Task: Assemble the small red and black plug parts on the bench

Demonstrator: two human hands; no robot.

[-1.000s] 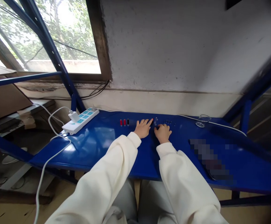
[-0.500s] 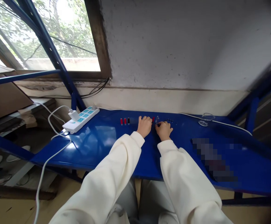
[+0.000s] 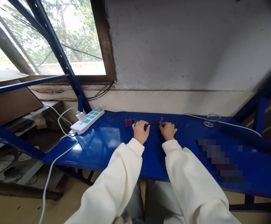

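Observation:
My left hand (image 3: 141,131) is over the blue table (image 3: 98,146), its thumb and fingers closed on a thin dark piece (image 3: 151,124) that points right. Just beyond its fingers stand two small red cylinders (image 3: 128,122) and a black cylinder (image 3: 133,121). To the right, my right hand (image 3: 168,130) has thumb and forefinger pinched together; what they hold, if anything, is too small to make out. Near those fingertips are a small red piece (image 3: 157,120) and small clear pieces (image 3: 161,119). Several tiny dark parts (image 3: 174,121) lie behind my right hand.
A white power strip (image 3: 87,120) with a plug and cable sits at the table's left. A clear round container (image 3: 208,123) stands at the back right, by a white cable (image 3: 239,128). A pixelated dark object (image 3: 221,161) lies at the right. Blue posts (image 3: 76,84) frame the table.
My left hand has drawn away from the red piece, and a thin dark piece now shows at its fingertips. My right hand stays near the clear pieces. The view has shifted slightly.

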